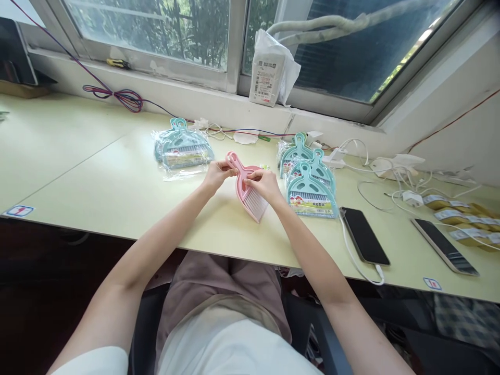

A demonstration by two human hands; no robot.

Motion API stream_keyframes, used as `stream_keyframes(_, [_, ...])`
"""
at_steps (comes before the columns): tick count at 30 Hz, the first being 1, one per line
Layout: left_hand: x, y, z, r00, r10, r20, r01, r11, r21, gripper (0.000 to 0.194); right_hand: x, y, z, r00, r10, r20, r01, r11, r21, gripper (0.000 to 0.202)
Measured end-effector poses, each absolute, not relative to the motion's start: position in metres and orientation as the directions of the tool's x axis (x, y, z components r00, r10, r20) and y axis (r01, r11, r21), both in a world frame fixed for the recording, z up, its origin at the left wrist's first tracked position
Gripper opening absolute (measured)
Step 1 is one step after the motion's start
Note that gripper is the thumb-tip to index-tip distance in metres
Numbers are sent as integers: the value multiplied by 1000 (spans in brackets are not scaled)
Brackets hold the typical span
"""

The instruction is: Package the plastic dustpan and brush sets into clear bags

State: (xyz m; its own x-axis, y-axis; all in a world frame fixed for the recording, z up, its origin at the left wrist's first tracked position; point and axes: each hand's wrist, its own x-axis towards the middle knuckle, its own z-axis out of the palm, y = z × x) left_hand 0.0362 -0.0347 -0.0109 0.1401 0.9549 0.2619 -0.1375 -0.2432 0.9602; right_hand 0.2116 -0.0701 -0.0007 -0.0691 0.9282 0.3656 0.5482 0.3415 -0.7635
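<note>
A pink mini dustpan and brush set is held tilted just above the pale table, its white bristles pointing down toward the front edge. My left hand is closed in a pinch on the handle side. From the right, my right hand grips the set near its middle, fingers closed and partly covering it. Bagged turquoise dustpan sets lie beyond my left hand. Several more turquoise sets, with printed cards inside clear wrap, overlap to the right of my right hand.
A phone with a white cable lies at the right, and a second phone farther right. White cables and plugs tangle behind them. A wrapped package stands on the windowsill. Coiled wire lies at the back left.
</note>
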Motion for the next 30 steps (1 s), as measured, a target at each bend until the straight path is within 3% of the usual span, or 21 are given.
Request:
stream_keyframes(9, [40, -35, -11, 182, 951, 250, -101, -235, 967, 35, 215, -72, -3, -64, 924, 377, 576, 342, -742, 4])
stream_keyframes(14, [40, -37, 1, 136, 983, 125, -136, -106, 985, 46, 208, -75, -7, 1, 915, 403, 618, 317, -720, 4])
stream_keyframes(25, [39, -35, 3, 5, 991, 136, -40, -136, 990, 23, 202, -81, -7, 33, 915, 402, 603, 303, -738, 2])
stream_keyframes(30, [42, -36, 5, -35, 989, 142, -9, -143, 990, 27, 196, -81, -7, 66, 906, 417, 585, 303, -752, 4])
